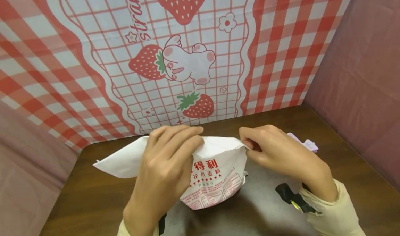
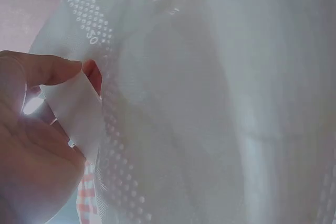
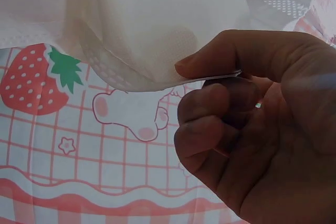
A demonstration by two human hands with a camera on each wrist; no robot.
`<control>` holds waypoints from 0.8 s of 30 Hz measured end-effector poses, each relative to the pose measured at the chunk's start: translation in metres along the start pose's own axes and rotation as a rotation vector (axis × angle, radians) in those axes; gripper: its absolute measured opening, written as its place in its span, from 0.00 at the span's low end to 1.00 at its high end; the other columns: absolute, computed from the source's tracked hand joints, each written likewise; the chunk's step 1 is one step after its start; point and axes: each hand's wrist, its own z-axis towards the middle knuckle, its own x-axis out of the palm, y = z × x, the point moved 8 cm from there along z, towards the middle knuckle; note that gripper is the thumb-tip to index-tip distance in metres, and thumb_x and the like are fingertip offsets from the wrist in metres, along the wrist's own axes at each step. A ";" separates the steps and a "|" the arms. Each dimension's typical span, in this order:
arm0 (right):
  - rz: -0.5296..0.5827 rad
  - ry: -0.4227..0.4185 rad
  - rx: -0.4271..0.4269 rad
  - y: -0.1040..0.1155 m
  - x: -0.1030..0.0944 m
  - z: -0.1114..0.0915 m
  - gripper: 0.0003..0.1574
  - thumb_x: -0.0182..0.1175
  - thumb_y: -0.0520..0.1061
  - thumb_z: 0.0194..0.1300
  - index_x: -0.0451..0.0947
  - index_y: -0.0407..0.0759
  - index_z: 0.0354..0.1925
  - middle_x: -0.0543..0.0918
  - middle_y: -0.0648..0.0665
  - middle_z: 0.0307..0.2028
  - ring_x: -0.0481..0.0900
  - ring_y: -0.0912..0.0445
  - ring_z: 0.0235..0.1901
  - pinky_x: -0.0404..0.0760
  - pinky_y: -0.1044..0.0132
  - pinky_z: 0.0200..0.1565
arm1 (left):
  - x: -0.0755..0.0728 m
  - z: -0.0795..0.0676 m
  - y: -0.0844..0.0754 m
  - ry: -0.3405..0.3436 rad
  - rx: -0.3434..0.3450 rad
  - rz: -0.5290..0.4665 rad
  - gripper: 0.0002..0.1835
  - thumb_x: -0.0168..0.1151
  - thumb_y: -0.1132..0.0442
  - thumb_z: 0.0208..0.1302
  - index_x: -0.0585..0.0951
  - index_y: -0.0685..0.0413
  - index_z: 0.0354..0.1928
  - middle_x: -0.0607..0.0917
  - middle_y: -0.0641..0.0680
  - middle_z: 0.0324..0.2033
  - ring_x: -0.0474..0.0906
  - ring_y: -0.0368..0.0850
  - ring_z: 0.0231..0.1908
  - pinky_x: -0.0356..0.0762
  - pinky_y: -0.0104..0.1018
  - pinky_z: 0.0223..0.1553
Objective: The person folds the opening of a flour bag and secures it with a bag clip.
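Observation:
A white flour bag with red Chinese print is held up over the table in the head view. My left hand is at the left part of its top, the back of the hand covering some of the print. In the left wrist view the left thumb and a finger pinch a fold of the bag. The right hand grips the bag's upper right corner. Seen from the right wrist, its thumb presses the thin edge of the bag against curled fingers. The bag's contents are hidden.
A light purple plastic piece lies on the brown table behind the right hand. At the back hangs a red-and-white checked cloth with strawberries. Pink curtains close off both sides.

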 end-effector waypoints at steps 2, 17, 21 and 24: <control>0.010 0.007 -0.004 0.000 0.001 0.001 0.24 0.57 0.28 0.48 0.57 0.53 0.22 0.52 0.60 0.19 0.55 0.68 0.20 0.57 0.72 0.22 | -0.001 0.000 -0.002 -0.001 0.011 -0.017 0.11 0.49 0.78 0.56 0.81 0.61 0.32 0.87 0.57 0.42 0.82 0.53 0.42 0.73 0.47 0.48; 0.065 0.002 -0.061 0.007 0.004 0.003 0.25 0.56 0.26 0.46 0.57 0.53 0.22 0.51 0.61 0.21 0.55 0.69 0.21 0.57 0.73 0.23 | -0.011 -0.004 0.014 -0.031 -0.045 0.009 0.11 0.46 0.78 0.45 0.76 0.58 0.25 0.87 0.57 0.41 0.80 0.55 0.43 0.68 0.54 0.48; 0.074 -0.007 -0.065 0.009 0.003 0.003 0.25 0.56 0.26 0.45 0.56 0.53 0.22 0.51 0.61 0.21 0.55 0.69 0.21 0.57 0.73 0.23 | -0.013 -0.003 0.014 -0.036 -0.044 0.001 0.10 0.47 0.77 0.45 0.76 0.57 0.25 0.87 0.56 0.40 0.80 0.55 0.42 0.68 0.53 0.48; 0.081 -0.002 -0.066 0.009 0.003 0.003 0.25 0.56 0.25 0.44 0.56 0.52 0.22 0.51 0.61 0.21 0.55 0.69 0.21 0.56 0.73 0.23 | -0.013 -0.002 0.015 -0.026 -0.053 -0.010 0.10 0.48 0.77 0.47 0.76 0.57 0.24 0.88 0.56 0.39 0.81 0.54 0.41 0.68 0.53 0.49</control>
